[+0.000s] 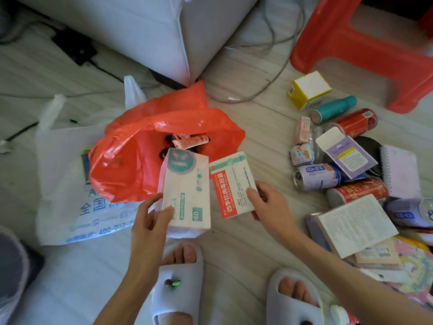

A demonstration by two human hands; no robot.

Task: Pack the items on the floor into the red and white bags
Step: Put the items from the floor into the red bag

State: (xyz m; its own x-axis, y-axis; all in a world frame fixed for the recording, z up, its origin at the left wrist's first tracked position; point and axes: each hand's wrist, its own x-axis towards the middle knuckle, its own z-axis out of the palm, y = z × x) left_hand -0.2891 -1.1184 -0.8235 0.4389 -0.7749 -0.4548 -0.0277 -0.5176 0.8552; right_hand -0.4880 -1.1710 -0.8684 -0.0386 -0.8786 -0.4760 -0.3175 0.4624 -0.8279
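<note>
- Cardboard is what both hands are gripping: the left hand (152, 214) is pinching a white box with a teal round face print (187, 188) by its lower left corner, thumb on the front and fingers curled behind.
- The right hand (264, 202) is holding a flat white box with a red band of print (232, 186) by its lower right corner, thumb pressing on the face.
- The two rectangular boxes are sitting side by side, edges nearly touching, just at the mouth of the red bag (145, 146).
- The red bag, thin crinkled glossy plastic, is gaping open at 11 o'clock from the hands; a small pink tube (189, 141) is lying inside it.
- The white bag (68, 184), smooth plastic with blue print, is lying flat under and at 9 o'clock of the red one.
- At 3 o'clock, a heap on the pale plank floor (257, 113) is holding cylindrical cans (316, 177), a teal bottle (335, 109), a yellow-and-white cube box (309, 90), a spiral notebook (400, 174) and a printed leaflet (356, 224).
- At 1 o'clock a red plastic stool (351, 43) is standing.
- Soft white slippers (178, 277) are showing at 6 o'clock.
</note>
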